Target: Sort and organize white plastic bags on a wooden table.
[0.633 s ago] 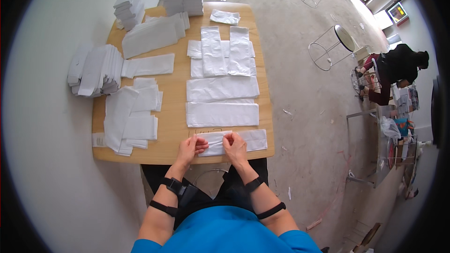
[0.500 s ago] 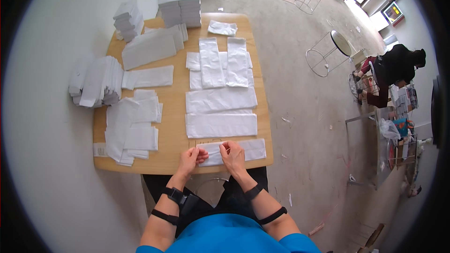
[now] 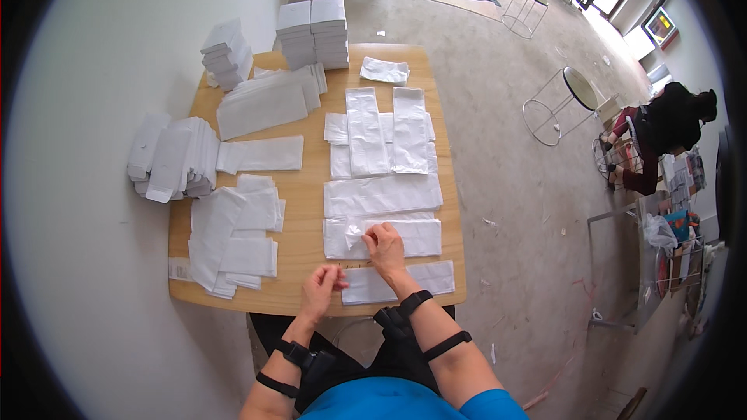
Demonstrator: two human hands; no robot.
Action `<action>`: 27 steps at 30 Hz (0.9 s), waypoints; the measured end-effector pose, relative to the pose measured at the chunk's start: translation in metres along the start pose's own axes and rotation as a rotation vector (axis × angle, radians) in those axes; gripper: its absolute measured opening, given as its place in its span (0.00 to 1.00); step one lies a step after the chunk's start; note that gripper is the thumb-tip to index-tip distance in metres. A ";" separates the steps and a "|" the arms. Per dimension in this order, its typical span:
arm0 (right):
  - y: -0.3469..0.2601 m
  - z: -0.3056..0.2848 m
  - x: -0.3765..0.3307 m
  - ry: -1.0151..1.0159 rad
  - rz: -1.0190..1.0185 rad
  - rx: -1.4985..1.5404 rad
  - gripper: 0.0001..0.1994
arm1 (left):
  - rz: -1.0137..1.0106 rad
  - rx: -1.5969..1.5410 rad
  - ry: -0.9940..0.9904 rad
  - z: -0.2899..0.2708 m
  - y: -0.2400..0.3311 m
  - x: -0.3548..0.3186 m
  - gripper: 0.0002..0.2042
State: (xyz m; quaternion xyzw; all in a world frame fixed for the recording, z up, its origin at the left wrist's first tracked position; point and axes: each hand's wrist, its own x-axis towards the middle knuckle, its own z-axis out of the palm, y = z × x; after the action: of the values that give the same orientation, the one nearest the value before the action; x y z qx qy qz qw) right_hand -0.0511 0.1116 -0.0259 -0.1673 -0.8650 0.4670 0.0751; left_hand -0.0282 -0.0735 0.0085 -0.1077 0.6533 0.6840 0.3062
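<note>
Wooden surface (image 3: 307,179) carries rows and stacks of flat white bags. Nearest the edge lies one bag (image 3: 401,281); beyond it, another bag (image 3: 389,237) under the right hand (image 3: 385,247), whose fingers pinch a small white strip. Left hand (image 3: 320,286) hovers, fingers loosely curled and holding nothing. A careless tug could skew the neat rows or crease thin paper.

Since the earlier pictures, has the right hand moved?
Yes. The right hand has gone forward, away from the table's near edge, off the nearest white bag and onto the next one.
</note>
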 end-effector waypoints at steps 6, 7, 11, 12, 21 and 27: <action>0.003 -0.003 0.001 0.141 -0.167 -0.047 0.07 | 0.436 0.647 0.448 0.038 0.047 0.057 0.15; -0.004 -0.004 0.000 0.144 -0.168 -0.048 0.07 | 0.438 0.646 0.447 0.037 0.042 0.068 0.15; -0.044 -0.025 -0.025 -0.163 0.150 0.081 0.12 | 0.424 0.760 0.443 0.037 0.045 0.082 0.13; -0.050 -0.032 -0.034 -0.388 0.407 0.215 0.16 | 0.439 0.680 0.413 0.043 0.054 0.073 0.12; -0.002 -0.060 -0.046 0.127 0.581 1.808 0.20 | 0.369 -0.082 -0.146 0.023 0.122 -0.052 0.06; 0.017 -0.109 -0.088 -0.014 0.523 1.005 0.09 | 0.210 -0.217 0.043 -0.032 0.087 -0.065 0.08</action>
State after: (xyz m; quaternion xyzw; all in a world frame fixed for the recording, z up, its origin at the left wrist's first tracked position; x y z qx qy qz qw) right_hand 0.0659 0.1738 0.0218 -0.3164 -0.4666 0.8257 0.0216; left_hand -0.0332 -0.1185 0.1122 -0.0858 0.5897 0.7763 0.2057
